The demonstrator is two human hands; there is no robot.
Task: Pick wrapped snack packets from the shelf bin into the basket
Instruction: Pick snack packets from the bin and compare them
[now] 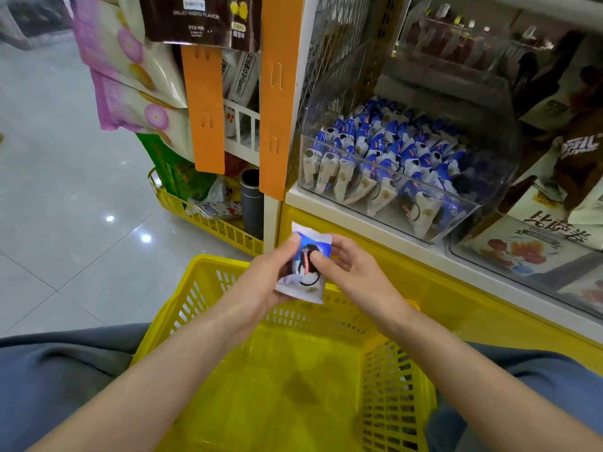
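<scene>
A white-and-blue wrapped snack packet (305, 267) is held between both hands above the far rim of the yellow basket (208, 275). My left hand (266, 277) grips its left side with curled fingers. My right hand (349, 269) pinches its right side, thumb pressed on the front. The basket sits on my lap and nothing shows on its floor. To the upper right, a clear plastic shelf bin (483, 177) holds several more of the same packets (385, 158), standing in rows.
A second clear bin (535, 256) with other snack packs sits at the right. Orange hanging strips (280, 93) and large hung bags (130, 66) are at the upper left. A yellow wire tray (202, 220) with goods stands on the tiled floor (65, 207).
</scene>
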